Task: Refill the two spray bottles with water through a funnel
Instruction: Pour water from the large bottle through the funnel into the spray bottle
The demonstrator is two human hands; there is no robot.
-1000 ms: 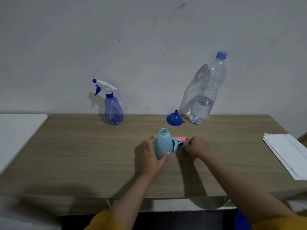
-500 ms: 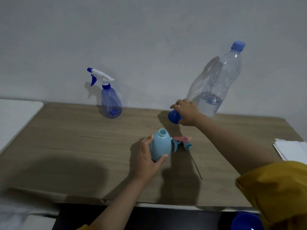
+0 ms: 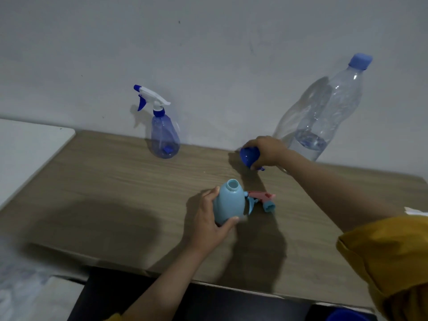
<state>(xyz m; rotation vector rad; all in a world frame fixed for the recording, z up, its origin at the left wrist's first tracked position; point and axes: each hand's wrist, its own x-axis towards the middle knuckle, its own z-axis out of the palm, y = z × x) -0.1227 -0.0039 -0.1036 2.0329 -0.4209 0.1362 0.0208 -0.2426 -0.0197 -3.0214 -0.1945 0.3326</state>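
My left hand (image 3: 208, 222) grips the light blue spray bottle (image 3: 229, 203), which stands open-necked in the middle of the wooden table (image 3: 104, 193). Its pink and blue spray head (image 3: 260, 200) lies on the table just right of it. My right hand (image 3: 266, 151) holds the dark blue funnel (image 3: 249, 156), tilted and lifted a little above the table near the back. Behind that hand stands a large clear water bottle (image 3: 328, 112) with a blue cap, partly filled. A translucent blue spray bottle (image 3: 165, 137) with a white and blue trigger stands at the back left by the wall.
A white surface (image 3: 27, 149) adjoins the table on the left. White paper (image 3: 414, 210) shows at the right edge behind my sleeve. A blue round object (image 3: 345, 316) sits below the table's front edge at the bottom right.
My right hand left the spray head on the table, reached back to the funnel and has taken hold of it, tipping it up. My left hand kept its hold on the light blue bottle.
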